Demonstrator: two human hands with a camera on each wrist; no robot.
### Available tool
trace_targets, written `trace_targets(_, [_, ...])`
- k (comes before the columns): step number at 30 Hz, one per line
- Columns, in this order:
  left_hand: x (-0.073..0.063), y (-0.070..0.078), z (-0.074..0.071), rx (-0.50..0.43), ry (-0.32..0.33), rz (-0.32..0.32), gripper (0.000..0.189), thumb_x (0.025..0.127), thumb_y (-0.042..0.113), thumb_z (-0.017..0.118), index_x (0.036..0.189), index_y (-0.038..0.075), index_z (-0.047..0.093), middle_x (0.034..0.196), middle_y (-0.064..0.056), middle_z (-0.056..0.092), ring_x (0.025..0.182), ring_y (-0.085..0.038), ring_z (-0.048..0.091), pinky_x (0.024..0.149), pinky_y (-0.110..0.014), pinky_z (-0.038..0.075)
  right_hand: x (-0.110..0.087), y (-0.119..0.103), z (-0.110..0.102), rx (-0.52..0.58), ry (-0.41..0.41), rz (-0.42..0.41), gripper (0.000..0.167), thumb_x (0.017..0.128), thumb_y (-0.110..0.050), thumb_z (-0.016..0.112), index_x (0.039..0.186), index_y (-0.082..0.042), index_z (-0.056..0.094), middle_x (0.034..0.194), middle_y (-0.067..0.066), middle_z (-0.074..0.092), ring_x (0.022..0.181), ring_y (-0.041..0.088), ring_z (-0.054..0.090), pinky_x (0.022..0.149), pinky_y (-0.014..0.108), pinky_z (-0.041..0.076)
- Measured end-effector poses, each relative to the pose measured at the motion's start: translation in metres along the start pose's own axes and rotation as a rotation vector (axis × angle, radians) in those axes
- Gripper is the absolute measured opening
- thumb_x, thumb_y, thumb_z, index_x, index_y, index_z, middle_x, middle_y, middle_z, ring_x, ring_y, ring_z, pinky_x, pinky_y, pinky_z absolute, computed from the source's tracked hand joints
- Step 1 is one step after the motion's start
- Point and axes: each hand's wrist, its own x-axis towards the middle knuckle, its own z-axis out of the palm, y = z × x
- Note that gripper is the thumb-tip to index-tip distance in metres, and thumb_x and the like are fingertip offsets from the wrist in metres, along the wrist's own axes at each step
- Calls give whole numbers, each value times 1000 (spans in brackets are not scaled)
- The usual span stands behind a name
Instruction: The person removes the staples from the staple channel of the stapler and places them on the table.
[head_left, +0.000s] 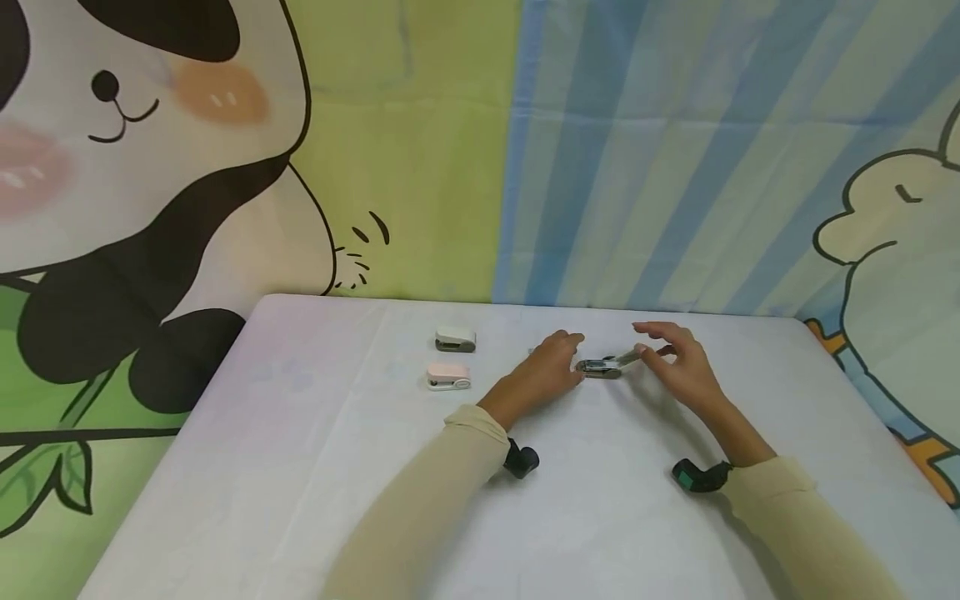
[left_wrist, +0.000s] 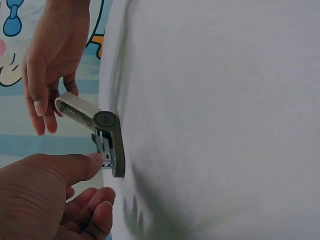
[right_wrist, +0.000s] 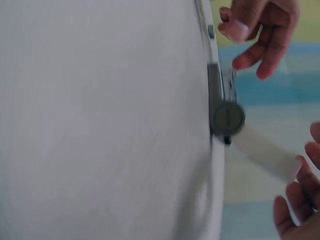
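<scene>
A white and grey stapler [head_left: 600,368] lies on the table between the hands, its top arm [right_wrist: 267,152] swung up and back toward the right hand. The metal staple channel [left_wrist: 104,147] is exposed. My left hand [head_left: 543,371] is at the stapler's left end, thumb and fingers loosely spread; its fingertips are close to the channel in the right wrist view. My right hand [head_left: 682,367] has fingertips at the free end of the raised arm, with its index finger stretched out above.
A white stapler [head_left: 455,339] and a pink stapler [head_left: 448,377] stand left of the hands on the white table [head_left: 337,500]. A small grey piece [right_wrist: 211,31] lies near the left hand. Behind the table's far edge hangs a printed cloth [head_left: 420,167].
</scene>
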Motion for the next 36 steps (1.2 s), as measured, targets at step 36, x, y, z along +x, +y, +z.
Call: trace_targets(36, [-103, -72, -72, -149, 270, 16, 36, 86, 12, 75, 118, -2, 66, 106, -13, 64, 93, -20, 59, 81, -33, 49, 11, -98, 73, 302, -48, -169, 24, 88, 6, 67, 112, 5, 67, 102, 22, 65, 72, 28, 60, 61, 24, 49])
